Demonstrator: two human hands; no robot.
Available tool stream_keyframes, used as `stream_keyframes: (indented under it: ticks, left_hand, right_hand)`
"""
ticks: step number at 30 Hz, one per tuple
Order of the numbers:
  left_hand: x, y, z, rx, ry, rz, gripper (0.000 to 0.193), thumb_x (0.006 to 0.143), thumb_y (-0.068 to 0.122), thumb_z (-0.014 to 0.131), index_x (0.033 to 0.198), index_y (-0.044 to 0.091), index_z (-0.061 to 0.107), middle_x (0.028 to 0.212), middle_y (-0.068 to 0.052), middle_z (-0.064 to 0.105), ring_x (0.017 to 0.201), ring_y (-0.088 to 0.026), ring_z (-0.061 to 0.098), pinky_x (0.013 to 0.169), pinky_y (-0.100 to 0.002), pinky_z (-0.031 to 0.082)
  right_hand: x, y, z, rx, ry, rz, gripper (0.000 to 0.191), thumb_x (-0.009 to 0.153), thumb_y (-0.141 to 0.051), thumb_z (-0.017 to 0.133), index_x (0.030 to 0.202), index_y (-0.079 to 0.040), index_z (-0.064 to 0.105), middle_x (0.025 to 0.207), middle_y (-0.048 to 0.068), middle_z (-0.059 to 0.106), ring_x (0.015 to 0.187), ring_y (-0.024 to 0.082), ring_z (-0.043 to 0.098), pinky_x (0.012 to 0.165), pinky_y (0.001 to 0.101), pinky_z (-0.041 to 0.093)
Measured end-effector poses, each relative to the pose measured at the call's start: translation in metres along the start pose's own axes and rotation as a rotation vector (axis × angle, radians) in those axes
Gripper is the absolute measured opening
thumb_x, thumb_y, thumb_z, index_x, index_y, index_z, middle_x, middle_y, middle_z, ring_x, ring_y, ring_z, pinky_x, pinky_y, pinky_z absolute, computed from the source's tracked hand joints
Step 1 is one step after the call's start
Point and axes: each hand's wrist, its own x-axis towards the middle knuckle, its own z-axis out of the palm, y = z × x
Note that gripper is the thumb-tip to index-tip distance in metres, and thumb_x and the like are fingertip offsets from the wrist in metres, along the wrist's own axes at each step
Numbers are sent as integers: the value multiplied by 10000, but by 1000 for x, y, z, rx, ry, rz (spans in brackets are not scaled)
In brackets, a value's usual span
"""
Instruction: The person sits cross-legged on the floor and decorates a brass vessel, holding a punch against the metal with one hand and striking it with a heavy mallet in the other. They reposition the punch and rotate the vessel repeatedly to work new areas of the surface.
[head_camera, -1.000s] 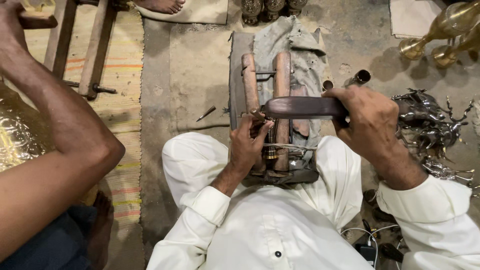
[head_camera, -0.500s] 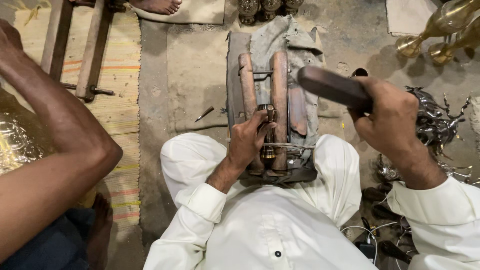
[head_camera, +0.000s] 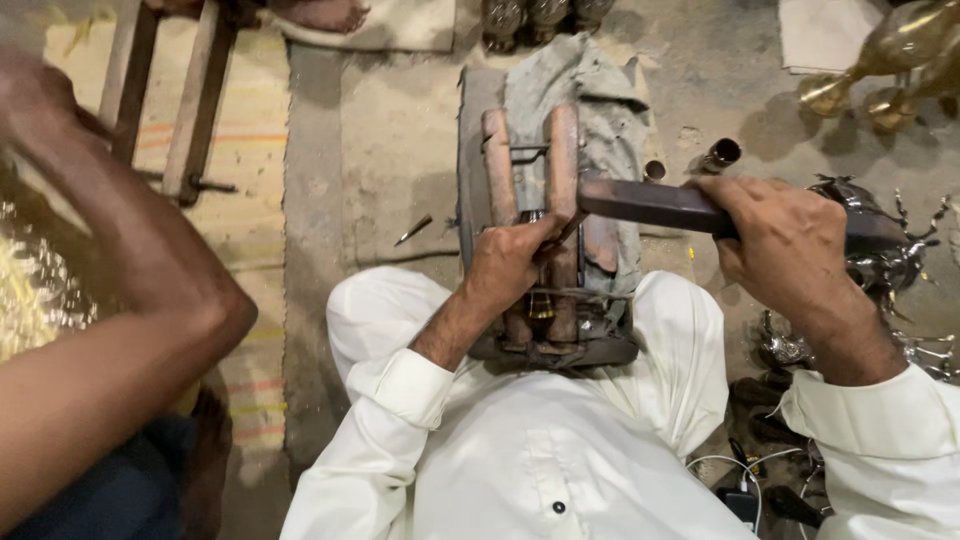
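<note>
The right hand is closed tightly around a dark bar, a heavy tool of flat metal or wood. The bar lies almost level and its free end reaches left to the right wooden post of a small clamp. The left hand is also closed, the fingers pinched on a small thin tool at the middle of the clamp; what exactly it holds is hard to see, because the fingers cover it. The end of the bar is just beside this thin tool, maybe touching it.

The clamp stands between the person's knees on a grey block, with a grey cloth under and behind it. Its two posts stand close together with a narrow gap between them. White sleeves and a white robe fill the lower part of the view.

To the left of the block there is an open strip of bare floor, with only a small metal sliver on it. Further left, another person's arm crosses over a striped mat. To the right the room is tight: silver metal figures lie just under the right hand, brass figures stand at the upper right, and a small tube lies near the cloth.
</note>
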Motion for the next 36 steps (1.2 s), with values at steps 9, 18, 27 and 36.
stream_keyframes:
  ticks: [9,18,27,36]
  left_hand:
    - [16,3,-6,8,-152,0,362,856,55,802,1190,98,671,854,-160,740,778,-344,739,689,-461,578]
    - [19,-2,-3,45,-222,73,482,771,-29,770,1223,92,659,875,-136,758,816,-337,749,707,-450,595]
    - [25,1,-7,51,-301,95,406,824,-17,737,1201,127,689,878,-156,755,839,-347,744,714,-470,582]
    - [-2,-27,-13,-538,82,-364,318,949,81,778,1243,70,658,1014,-65,765,885,-133,747,760,-291,634]
  right_hand:
    - [-23,19,23,150,-165,198,515,765,-110,770,1267,-123,656,919,137,717,856,348,710,776,459,542]
    - [-42,19,39,571,-3,541,451,894,-145,799,1290,-54,605,977,149,737,806,269,736,714,396,584]
    - [-58,2,47,341,4,340,494,821,-63,757,1300,-82,638,992,171,721,893,350,719,816,449,559]
    - [-46,-14,81,674,-111,453,495,865,-227,817,1292,-45,644,982,165,745,832,251,729,705,369,585]
